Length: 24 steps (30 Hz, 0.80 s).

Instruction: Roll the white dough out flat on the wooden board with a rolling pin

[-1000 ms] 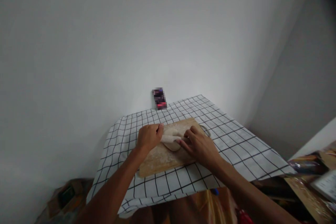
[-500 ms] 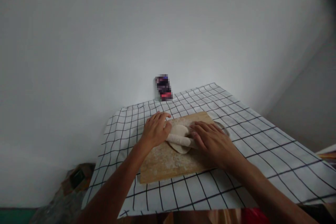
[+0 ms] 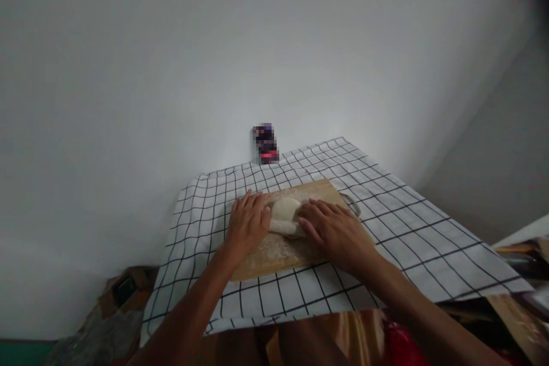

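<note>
A floury wooden board (image 3: 257, 263) lies on the checked tablecloth with a flat, pale round of dough (image 3: 286, 208) on it. Across the dough's near part runs a white-dusted rolling pin (image 3: 283, 227). My left hand (image 3: 247, 221) is over the pin's left end, thumb toward the middle, fingers pointing away from me. Over its right end rests my right hand (image 3: 337, 231), fingers curved forward and to the left. The hands cover both ends of the pin, and the dough's right edge is partly behind my right fingers.
A blurred-out dark upright object (image 3: 266, 144) leans against the wall at the table's back edge. Beyond the board's right side shows a handle-like loop (image 3: 351, 205). On the floor at left stands a cardboard box (image 3: 124, 291). The tablecloth (image 3: 412, 240) reaches toward the right.
Both hands and the rolling pin have shifted slightly left in the picture, along with the board, as the view moved. More of the dough now shows beyond the pin, less on the near side.
</note>
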Tool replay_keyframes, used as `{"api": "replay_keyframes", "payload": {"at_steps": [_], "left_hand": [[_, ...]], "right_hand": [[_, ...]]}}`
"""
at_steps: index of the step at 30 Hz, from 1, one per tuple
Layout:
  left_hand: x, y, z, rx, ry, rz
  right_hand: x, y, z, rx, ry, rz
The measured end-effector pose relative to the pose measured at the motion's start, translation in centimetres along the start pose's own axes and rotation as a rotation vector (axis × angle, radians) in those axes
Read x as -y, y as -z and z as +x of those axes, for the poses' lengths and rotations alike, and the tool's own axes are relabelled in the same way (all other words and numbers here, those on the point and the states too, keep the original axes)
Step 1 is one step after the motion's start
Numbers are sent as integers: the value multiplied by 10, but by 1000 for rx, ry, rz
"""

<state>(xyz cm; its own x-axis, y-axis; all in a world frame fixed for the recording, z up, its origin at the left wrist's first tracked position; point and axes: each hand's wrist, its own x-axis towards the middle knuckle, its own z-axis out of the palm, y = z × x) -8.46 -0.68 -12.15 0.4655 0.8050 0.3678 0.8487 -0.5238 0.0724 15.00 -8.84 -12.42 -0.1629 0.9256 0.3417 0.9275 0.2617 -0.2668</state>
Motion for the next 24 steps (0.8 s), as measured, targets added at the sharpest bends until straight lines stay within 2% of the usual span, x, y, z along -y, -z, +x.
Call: {"api": "replay_keyframes", "payload": {"at_steps": [5,9,12,16,19,24], "left_hand": [[-6,4,-18,-42,-32,18],[-16,14,-17,-70,60,79],[-20,23,-8,12,91,86],[-18,31,19,128,96,136],[-14,32,45,164,43,174],[-11,27,73,205,-205,163]], "right_hand": [[9,-4,-9,-60,-25,-11],[3,-4,-4,-43,-59,-35],[-3,-2,2,15,-61,-66],[-8,-1,11,71,-108,-45],[-11,-2,17,67,-143,-27],[-17,-10,20,-27,-201,-9]]}}
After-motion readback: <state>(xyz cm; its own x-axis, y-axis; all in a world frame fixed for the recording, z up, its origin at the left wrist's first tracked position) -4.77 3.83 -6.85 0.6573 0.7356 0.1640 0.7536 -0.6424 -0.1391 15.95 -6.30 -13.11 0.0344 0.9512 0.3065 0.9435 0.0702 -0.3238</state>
